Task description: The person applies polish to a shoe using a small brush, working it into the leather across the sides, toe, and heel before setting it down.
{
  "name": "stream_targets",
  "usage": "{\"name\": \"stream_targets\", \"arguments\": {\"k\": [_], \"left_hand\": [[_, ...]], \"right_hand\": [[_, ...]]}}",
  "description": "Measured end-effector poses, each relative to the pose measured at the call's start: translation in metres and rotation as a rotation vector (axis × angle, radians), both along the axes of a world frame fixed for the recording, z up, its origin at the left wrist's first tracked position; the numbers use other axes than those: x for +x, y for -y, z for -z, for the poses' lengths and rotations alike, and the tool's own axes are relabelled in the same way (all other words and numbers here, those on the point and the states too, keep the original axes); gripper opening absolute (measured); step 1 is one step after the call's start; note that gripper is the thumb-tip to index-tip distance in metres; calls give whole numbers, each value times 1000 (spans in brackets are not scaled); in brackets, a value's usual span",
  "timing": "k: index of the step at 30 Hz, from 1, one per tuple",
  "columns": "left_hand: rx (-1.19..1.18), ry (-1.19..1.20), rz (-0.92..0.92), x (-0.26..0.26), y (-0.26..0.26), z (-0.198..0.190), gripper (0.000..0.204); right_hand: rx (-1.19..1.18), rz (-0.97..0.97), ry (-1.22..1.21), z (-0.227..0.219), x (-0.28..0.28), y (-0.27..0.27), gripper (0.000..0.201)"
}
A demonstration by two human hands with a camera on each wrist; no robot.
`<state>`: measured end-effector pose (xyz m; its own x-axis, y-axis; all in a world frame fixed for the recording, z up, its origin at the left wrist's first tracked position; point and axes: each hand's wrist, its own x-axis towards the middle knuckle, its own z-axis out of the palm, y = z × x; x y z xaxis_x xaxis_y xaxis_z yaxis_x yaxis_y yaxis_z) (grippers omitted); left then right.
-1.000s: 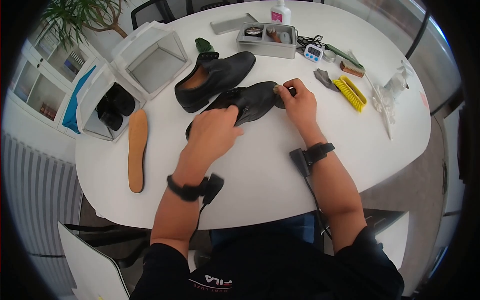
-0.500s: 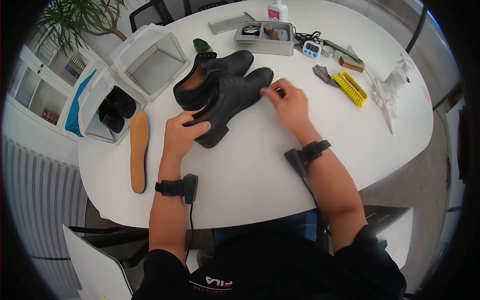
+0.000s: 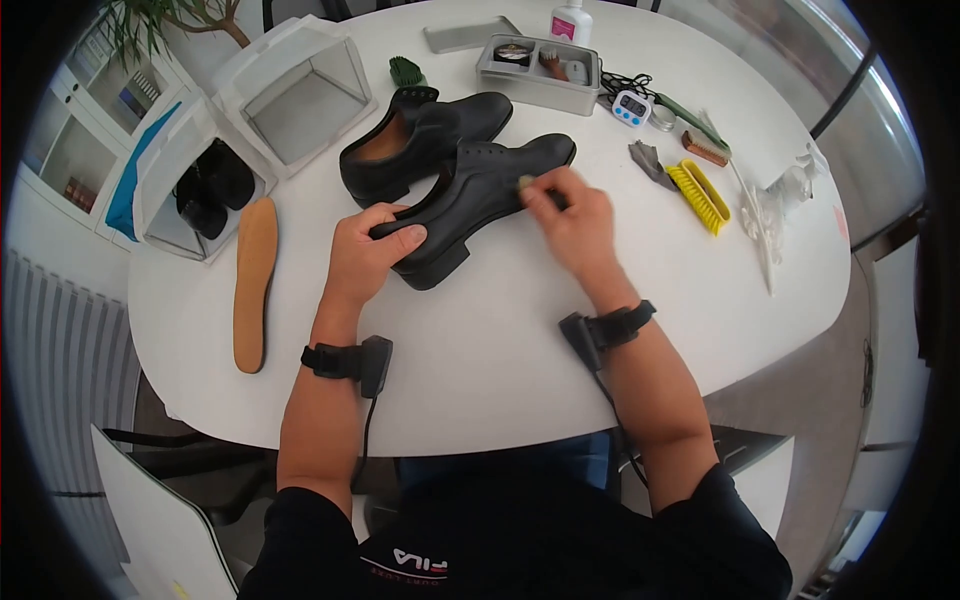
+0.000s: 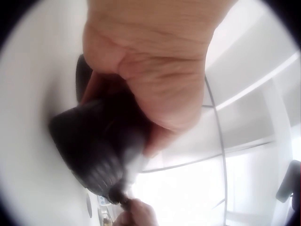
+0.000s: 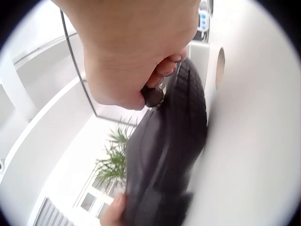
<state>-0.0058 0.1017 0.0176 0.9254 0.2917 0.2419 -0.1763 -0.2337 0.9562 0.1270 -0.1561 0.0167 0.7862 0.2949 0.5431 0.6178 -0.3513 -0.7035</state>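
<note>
A black leather shoe (image 3: 490, 180) is tilted, its heel and sole edge turned toward me. My left hand (image 3: 362, 258) grips it at the heel, with the thumb on the near side and the fingers reaching into the opening. My right hand (image 3: 580, 225) pinches a small dark-handled brush (image 5: 154, 96) with pale bristles, held at the shoe's side just above the sole. In the head view most of the brush is hidden behind the fingers. The matching black shoe (image 3: 455, 125) stands just behind, its tan lining showing.
A tan insole (image 3: 256, 285) lies on the left near two white boxes (image 3: 235, 120), one with dark shoes inside. Behind are a metal tin (image 3: 540, 88), a white bottle (image 3: 571, 22) and a timer (image 3: 631, 108). On the right lie a yellow brush (image 3: 700, 195) and a grey cloth (image 3: 652, 163).
My left hand has moved from over the middle of the shoe to its heel, and the shoe has been tilted up. The right hand with the brush has shifted from the toe back along the side.
</note>
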Motion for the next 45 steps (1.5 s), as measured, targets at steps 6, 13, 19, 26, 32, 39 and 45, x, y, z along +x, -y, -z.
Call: {"name": "stream_targets", "arguments": {"k": [6, 13, 19, 26, 32, 39, 45], "left_hand": [[-4, -112, -37, -5, -2, -12, 27], [83, -35, -1, -6, 5, -8, 27], [270, 54, 47, -10, 13, -14, 29], [465, 142, 65, -13, 30, -11, 30], [477, 215, -11, -6, 27, 2, 30], [495, 230, -7, -6, 27, 6, 29], [531, 150, -29, -10, 35, -7, 27]], "right_hand": [[-26, 16, 154, -3, -11, -18, 17], [-49, -69, 167, -4, -21, -17, 17], [-43, 181, 78, -13, -2, -12, 20], [100, -113, 29, -21, -29, -15, 20], [213, 159, -98, -7, 5, 6, 22], [144, -79, -111, -18, -18, -11, 22], [104, -39, -240, -24, -12, -1, 20]]}}
